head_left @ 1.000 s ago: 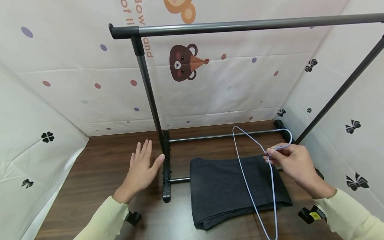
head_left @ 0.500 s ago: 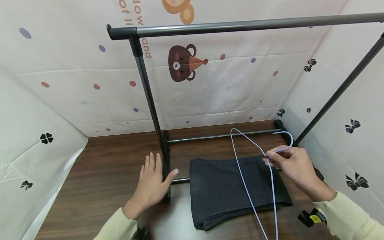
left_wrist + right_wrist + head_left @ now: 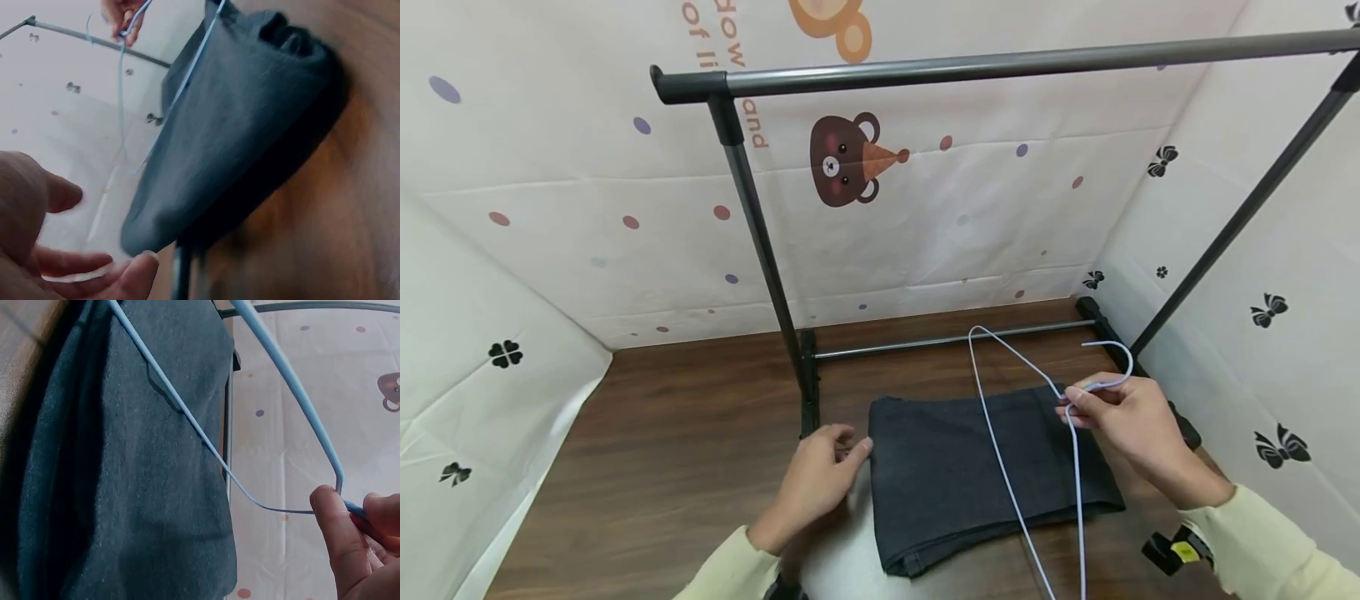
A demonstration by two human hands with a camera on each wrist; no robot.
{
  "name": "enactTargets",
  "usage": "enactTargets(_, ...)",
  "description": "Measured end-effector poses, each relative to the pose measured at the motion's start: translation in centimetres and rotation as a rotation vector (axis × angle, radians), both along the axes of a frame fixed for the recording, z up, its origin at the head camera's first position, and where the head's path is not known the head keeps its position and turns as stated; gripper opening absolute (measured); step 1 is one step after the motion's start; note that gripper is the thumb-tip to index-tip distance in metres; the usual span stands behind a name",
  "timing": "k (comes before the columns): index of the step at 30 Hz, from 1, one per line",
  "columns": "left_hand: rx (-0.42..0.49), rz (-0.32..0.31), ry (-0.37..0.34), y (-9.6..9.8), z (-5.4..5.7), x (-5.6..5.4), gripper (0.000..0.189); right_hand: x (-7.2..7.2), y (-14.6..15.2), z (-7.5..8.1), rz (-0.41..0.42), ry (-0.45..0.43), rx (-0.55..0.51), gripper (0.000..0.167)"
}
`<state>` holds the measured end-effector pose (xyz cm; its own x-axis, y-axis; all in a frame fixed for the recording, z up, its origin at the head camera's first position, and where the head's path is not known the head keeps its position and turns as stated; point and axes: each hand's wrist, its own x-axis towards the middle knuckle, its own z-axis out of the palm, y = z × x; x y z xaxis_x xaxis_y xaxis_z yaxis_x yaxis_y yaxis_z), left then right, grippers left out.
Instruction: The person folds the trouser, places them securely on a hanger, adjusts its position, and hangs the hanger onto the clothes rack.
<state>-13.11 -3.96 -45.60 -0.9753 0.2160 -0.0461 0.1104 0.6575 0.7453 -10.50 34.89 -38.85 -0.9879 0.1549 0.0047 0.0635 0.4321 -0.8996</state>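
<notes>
A folded dark denim garment, probably trousers [image 3: 940, 475], lies across the lower bar of the rack. My right hand [image 3: 1131, 421] pinches a pale blue wire hanger [image 3: 1076, 467] at its neck, just below the hook, and the hanger's loop hangs over the garment. In the right wrist view, thumb and fingertips close on the hanger [image 3: 290, 381]. Beside the garment's left edge is my left hand [image 3: 816, 475], its fingers bent loosely and its thumb apart. The left wrist view has those fingers [image 3: 140, 275] by the fabric's corner; whether they touch it I cannot tell.
A black metal clothes rack has its top rail [image 3: 925, 71] crossing above, with a left post [image 3: 756, 217] and a right post [image 3: 1247, 208]. Printed white sheets [image 3: 925, 242] enclose the brown wood-grain floor [image 3: 647, 467].
My left hand has moved right and toward me, from beside the rack's left foot to the garment's left edge, and its fingers have bent. The right hand and hanger have dipped slightly.
</notes>
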Motion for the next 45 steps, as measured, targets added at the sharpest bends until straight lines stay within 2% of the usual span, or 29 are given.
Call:
enactTargets(2,-0.002,-0.01,-0.065,0.7,-0.6,0.0,0.04,-0.1,0.3,0.0,0.003,0.012,-0.046,0.021)
enactTargets(4,0.021,-0.017,-0.16,1.5,-1.2,0.1,0.041,-0.1,0.6,0.0,0.007,0.022,-0.098,0.018)
enactTargets(7,0.126,-0.034,-0.312,2.4,-2.2,0.0,0.037,-0.2,0.9,-0.1,0.025,0.025,-0.156,0.016)
enactTargets(9,0.232,-0.03,-0.399,2.8,-2.8,0.0,0.032,-0.2,1.0,-0.2,0.037,0.021,-0.174,0.015)
enactTargets(11,0.344,-0.013,-0.445,3.0,-3.2,0.1,0.026,-0.2,1.1,-0.4,0.042,0.02,-0.196,0.014)
enactTargets(14,0.466,0.008,-0.459,3.1,-3.1,0.2,0.026,-0.1,1.3,-0.6,0.035,0.03,-0.227,0.013)
enactTargets(18,0.546,0.029,-0.427,3.0,-2.0,0.2,0.028,-0.1,1.3,-0.7,0.016,0.034,-0.299,0.022)
enactTargets(20,0.565,0.037,-0.406,2.8,-1.4,0.2,0.029,-0.2,1.1,-0.7,0.002,0.023,-0.329,0.02)
enactTargets(23,0.572,0.043,-0.381,2.8,-0.6,0.1,0.029,-0.3,0.7,-0.9,-0.026,0.001,-0.365,0.014)
enactTargets(30,0.573,0.05,-0.288,2.7,1.3,0.2,0.027,-0.4,-0.7,-1.5,-0.039,0.004,-0.459,0.019)
enactTargets(34,0.546,0.069,-0.217,2.4,2.7,-0.1,0.024,-0.5,-1.3,-1.5,-0.04,0.011,-0.47,0.018)
enactTargets(45,0.578,0.133,-0.107,1.4,6.0,-1.0,0.011,-0.9,-4.1,-2.3,-0.039,-0.011,-0.436,0.018)
